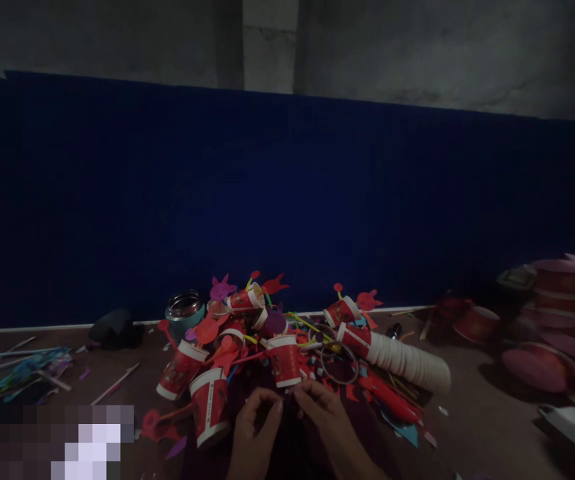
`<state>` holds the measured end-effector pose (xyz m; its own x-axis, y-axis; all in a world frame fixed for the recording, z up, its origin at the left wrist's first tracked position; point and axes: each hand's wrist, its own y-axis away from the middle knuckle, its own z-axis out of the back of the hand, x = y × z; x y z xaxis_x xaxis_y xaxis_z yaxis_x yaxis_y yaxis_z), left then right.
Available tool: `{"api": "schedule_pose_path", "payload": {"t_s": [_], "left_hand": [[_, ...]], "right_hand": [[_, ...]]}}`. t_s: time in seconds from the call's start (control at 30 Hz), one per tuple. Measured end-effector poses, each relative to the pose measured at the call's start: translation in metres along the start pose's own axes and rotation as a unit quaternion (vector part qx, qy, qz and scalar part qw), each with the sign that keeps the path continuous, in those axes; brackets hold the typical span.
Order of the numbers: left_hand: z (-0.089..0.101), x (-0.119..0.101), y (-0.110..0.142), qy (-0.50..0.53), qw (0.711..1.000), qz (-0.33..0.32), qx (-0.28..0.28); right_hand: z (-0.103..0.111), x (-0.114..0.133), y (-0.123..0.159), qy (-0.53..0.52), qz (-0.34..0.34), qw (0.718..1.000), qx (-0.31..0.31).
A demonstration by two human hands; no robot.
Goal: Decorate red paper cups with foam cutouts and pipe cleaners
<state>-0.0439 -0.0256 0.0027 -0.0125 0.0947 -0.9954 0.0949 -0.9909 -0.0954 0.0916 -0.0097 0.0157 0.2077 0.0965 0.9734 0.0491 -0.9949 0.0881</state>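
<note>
My left hand (254, 427) and my right hand (323, 415) meet at the bottom middle, fingertips curled and pinched together over something small and dark that I cannot make out. Just beyond them lies a heap of red paper cups (283, 359) with white rims, mixed with coloured straws and red and purple paper cut-outs (221, 290). One red cup (209, 407) stands close to the left of my left hand. A long stack of white cups (407, 361) lies on its side to the right of the heap.
A glass jar with a teal base (184, 313) stands behind the heap at left. A dark blue panel (287, 200) walls off the far edge of the brown table. Pink and red plates and bowls (537, 363) pile up at the right; loose sticks (27, 370) lie at left.
</note>
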Motion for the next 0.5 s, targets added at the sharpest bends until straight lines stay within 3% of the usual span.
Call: {"api": "schedule_pose_path", "payload": {"t_s": [0.17,0.37,0.5], "left_hand": [[-0.0015,0.0026,-0.0014,-0.032,0.999,-0.001,-0.004],[-0.0052,0.0038,-0.0009,0.022,0.999,-0.031,-0.005],[-0.0052,0.0043,-0.0010,0.012,1.000,-0.011,0.014]], "right_hand": [[0.0001,-0.0036,-0.0005,0.006,-0.002,1.000,-0.003],[0.0014,-0.0024,0.0023,0.022,-0.006,1.000,0.005],[0.0018,-0.0017,0.0021,0.051,0.008,0.999,0.013]]}}
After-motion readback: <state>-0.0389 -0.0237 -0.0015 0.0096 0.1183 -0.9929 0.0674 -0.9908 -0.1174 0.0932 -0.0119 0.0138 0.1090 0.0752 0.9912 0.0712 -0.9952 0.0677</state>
